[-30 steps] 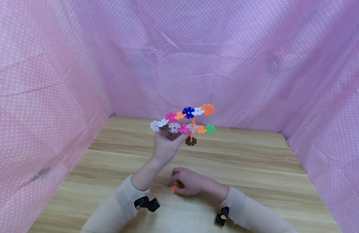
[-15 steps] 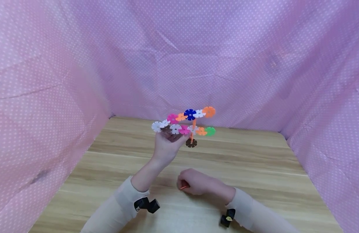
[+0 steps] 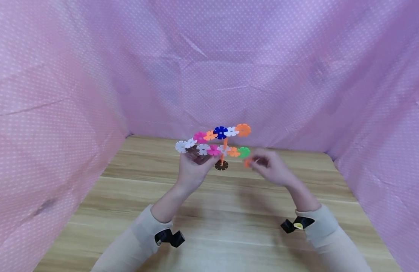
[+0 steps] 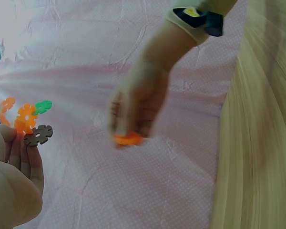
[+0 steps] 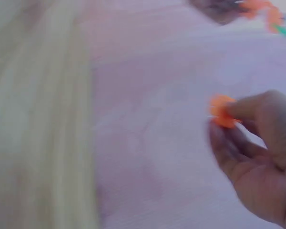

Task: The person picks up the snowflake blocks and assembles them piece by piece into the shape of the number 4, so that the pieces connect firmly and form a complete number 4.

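In the head view my left hand (image 3: 192, 172) grips, from below, a structure of interlocked notched plastic discs (image 3: 213, 150) in white, pink, orange, blue and green. A brown disc (image 3: 221, 165) hangs low on it, beneath an orange piece. My right hand (image 3: 272, 166) pinches a loose orange notched disc (image 5: 222, 110) between thumb and fingers. That disc is just right of and below the green disc (image 3: 244, 152), apart from the structure. The left wrist view shows the right hand (image 4: 138, 105) blurred, some way from the brown disc (image 4: 38, 135).
A wood-grain table (image 3: 209, 226) lies under both hands. Pink dotted cloth (image 3: 230, 75) encloses it at the back and sides. Black wrist cameras (image 3: 169, 237) are strapped over the pale sleeves.
My right hand has risen from near the tabletop, moving forward and right with the orange disc, to beside the structure's green end. My left hand and the structure have barely shifted.
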The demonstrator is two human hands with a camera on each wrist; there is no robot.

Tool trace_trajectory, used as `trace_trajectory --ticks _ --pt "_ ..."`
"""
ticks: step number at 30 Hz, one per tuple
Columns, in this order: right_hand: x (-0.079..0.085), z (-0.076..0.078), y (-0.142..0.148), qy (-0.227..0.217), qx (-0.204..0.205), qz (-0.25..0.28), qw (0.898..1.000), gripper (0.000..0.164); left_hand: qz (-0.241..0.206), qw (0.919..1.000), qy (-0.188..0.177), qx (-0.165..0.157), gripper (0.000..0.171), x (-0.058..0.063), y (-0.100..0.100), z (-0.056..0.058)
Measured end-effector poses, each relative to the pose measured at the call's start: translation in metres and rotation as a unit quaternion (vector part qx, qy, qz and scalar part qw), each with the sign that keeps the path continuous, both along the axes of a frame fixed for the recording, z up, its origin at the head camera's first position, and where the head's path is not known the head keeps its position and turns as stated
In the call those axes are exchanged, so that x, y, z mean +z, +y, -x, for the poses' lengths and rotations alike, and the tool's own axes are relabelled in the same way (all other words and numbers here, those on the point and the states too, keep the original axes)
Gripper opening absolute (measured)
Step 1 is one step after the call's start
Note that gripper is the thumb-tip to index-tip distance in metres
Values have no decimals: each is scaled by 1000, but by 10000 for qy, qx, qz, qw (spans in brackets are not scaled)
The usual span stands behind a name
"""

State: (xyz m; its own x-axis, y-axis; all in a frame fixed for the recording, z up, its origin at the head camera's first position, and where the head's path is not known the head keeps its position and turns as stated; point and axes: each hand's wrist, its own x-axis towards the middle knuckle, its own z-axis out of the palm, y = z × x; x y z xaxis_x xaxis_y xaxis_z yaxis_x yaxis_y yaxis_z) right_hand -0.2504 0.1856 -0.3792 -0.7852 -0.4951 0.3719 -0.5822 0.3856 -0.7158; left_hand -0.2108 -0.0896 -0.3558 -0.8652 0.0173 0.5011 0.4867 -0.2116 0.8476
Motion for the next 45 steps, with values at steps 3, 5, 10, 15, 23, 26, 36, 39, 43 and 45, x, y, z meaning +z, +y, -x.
trace_trajectory --ticks 3,5,10,15,23,26,36,39,43,45 --pt "25 -3 -6 512 -240 1325 9896 14 -9 10000 0 -23 49 -1 0 0" --pt "39 -8 -13 918 -86 1864 9781 18 28 10000 -35 -67 49 -2 1 1" --pt "66 -23 -31 1481 645 1638 9732 22 236 9995 -136 -156 44 -4 4 1" --pt "76 -27 -44 1556 740 1359 9756 15 289 9990 -274 -192 41 -5 9 0" --pt "86 -25 -54 1293 747 1675 9745 21 364 9985 -367 -158 27 -6 12 -2" --pt "90 -24 -56 1200 561 1596 9783 22 453 9983 -320 -192 26 -7 12 -3" --pt "95 -24 -54 798 -63 1341 9877 19 609 9970 -446 -161 25 -8 13 -4" --pt "94 -22 -52 740 -61 1287 9889 18 570 9969 -521 -150 26 -7 13 -4" --pt "95 -19 -50 728 -38 1285 9890 15 601 9971 -434 -186 26 -7 14 -3" --pt "96 -19 -50 755 -32 1272 9890 15 623 9974 -319 -193 25 -7 14 -3"
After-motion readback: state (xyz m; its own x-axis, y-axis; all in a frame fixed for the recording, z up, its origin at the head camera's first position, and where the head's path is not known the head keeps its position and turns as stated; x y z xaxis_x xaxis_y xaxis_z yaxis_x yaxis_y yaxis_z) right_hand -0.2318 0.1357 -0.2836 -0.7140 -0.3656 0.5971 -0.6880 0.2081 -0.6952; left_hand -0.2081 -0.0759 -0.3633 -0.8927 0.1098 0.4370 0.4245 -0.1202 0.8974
